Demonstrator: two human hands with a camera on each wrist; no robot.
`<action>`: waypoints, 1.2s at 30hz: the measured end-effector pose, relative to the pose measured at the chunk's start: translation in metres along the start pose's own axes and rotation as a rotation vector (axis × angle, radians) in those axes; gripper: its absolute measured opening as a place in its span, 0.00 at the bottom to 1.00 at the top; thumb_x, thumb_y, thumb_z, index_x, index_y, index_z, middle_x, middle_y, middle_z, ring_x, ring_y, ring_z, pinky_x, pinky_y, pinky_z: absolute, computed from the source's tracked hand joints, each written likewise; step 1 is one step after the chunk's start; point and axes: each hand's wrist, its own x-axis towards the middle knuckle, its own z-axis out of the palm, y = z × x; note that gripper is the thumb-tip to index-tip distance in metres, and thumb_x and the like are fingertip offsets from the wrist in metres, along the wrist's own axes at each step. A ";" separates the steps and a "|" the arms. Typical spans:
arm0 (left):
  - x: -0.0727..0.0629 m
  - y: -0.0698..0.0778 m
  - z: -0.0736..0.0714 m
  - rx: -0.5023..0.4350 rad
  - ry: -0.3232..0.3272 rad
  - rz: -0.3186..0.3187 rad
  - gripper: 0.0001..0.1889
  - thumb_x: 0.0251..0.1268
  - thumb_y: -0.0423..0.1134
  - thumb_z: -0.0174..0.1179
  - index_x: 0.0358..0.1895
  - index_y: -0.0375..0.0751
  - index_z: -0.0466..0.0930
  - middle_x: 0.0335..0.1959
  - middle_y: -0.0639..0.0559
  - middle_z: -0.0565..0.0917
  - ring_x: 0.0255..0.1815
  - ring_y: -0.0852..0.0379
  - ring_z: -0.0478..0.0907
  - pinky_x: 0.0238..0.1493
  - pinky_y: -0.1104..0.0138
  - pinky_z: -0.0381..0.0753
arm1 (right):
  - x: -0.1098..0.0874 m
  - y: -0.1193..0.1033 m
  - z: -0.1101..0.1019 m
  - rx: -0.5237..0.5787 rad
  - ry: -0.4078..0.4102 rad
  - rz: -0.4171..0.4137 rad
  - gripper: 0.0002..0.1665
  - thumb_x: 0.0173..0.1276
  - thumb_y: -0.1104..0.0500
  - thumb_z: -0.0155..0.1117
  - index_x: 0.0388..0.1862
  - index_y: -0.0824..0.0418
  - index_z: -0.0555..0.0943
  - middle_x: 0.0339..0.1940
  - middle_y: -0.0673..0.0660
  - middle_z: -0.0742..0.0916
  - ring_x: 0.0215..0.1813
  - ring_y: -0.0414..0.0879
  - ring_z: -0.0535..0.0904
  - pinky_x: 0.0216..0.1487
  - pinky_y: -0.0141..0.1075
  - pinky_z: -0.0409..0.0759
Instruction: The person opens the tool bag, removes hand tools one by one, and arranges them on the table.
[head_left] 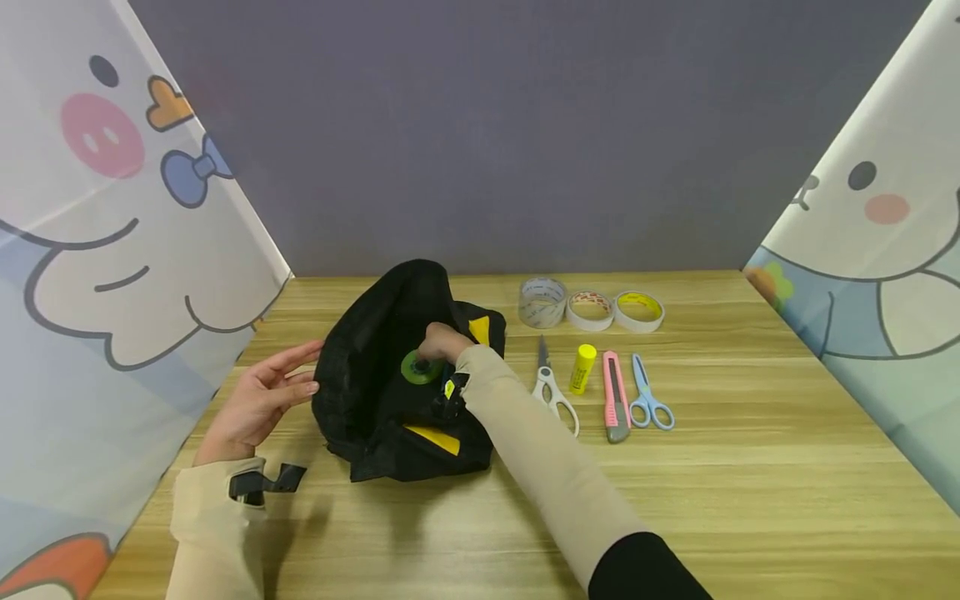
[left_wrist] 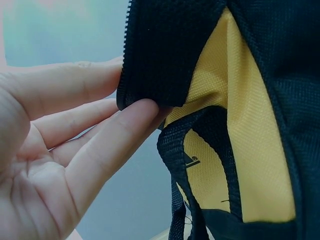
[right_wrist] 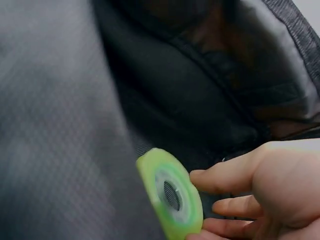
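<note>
My left hand (head_left: 258, 396) pinches the zippered edge of an open black bag (head_left: 341, 392) from the left, thumb on one side and fingers on the other. The left wrist view shows this zippered edge (left_wrist: 150, 60) beside yellow fabric (left_wrist: 260, 130) and a black strap loop. Inside the bag, my right hand (head_left: 445, 342) reaches down to a green disc-shaped item (head_left: 418, 369) with a hole in its middle. Close up, the right fingertips (right_wrist: 205, 181) hold this green disc (right_wrist: 192, 210) by its edge against the dark lining.
Right of the bag, white-handled scissors (head_left: 551, 392), a yellow glue stick (head_left: 582, 369), a pink utility knife (head_left: 615, 400) and blue scissors (head_left: 641, 387) lie on the wooden table (head_left: 750, 467). Behind them stand a clear tape roll (head_left: 542, 312) and two white-sided tape rolls (head_left: 590, 325). A grey panel rises at the back.
</note>
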 end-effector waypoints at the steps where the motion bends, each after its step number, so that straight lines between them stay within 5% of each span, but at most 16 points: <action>1: 0.000 0.000 0.000 -0.004 0.000 0.001 0.30 0.67 0.12 0.48 0.69 0.37 0.73 0.62 0.53 0.78 0.53 0.58 0.81 0.48 0.71 0.82 | 0.001 0.001 0.001 -0.020 0.007 0.004 0.20 0.69 0.59 0.67 0.53 0.70 0.77 0.46 0.61 0.81 0.38 0.49 0.74 0.36 0.35 0.72; 5: -0.001 0.000 -0.001 -0.011 0.002 -0.001 0.30 0.67 0.12 0.48 0.70 0.36 0.72 0.62 0.53 0.78 0.55 0.57 0.80 0.48 0.71 0.82 | 0.005 0.003 0.008 -0.061 0.024 0.022 0.21 0.66 0.56 0.73 0.49 0.68 0.78 0.39 0.59 0.80 0.37 0.49 0.76 0.38 0.35 0.77; 11: -0.002 -0.001 -0.002 -0.009 0.005 -0.008 0.30 0.67 0.12 0.48 0.70 0.36 0.72 0.62 0.53 0.77 0.55 0.58 0.80 0.47 0.72 0.82 | 0.005 0.003 0.016 -0.058 0.073 0.049 0.28 0.62 0.55 0.76 0.55 0.69 0.78 0.43 0.59 0.81 0.42 0.49 0.78 0.46 0.37 0.80; 19: -0.001 -0.002 -0.003 -0.004 0.002 -0.002 0.30 0.67 0.13 0.48 0.70 0.36 0.71 0.62 0.53 0.77 0.56 0.58 0.79 0.47 0.72 0.82 | 0.009 0.003 0.017 -0.091 0.120 0.047 0.19 0.60 0.59 0.77 0.43 0.68 0.80 0.38 0.59 0.80 0.38 0.48 0.74 0.39 0.34 0.77; 29: -0.001 0.000 -0.002 -0.006 0.008 -0.012 0.30 0.68 0.13 0.48 0.70 0.37 0.72 0.62 0.53 0.77 0.55 0.58 0.80 0.48 0.72 0.82 | 0.006 0.005 0.012 -0.058 0.031 0.040 0.16 0.61 0.56 0.74 0.33 0.64 0.77 0.25 0.54 0.75 0.24 0.45 0.71 0.25 0.32 0.71; 36: -0.002 0.001 0.000 0.005 0.024 -0.021 0.30 0.68 0.13 0.49 0.69 0.38 0.73 0.62 0.54 0.78 0.56 0.58 0.79 0.48 0.72 0.82 | -0.004 0.003 0.008 0.084 -0.003 -0.015 0.13 0.59 0.63 0.75 0.28 0.65 0.78 0.26 0.56 0.80 0.25 0.47 0.79 0.28 0.33 0.82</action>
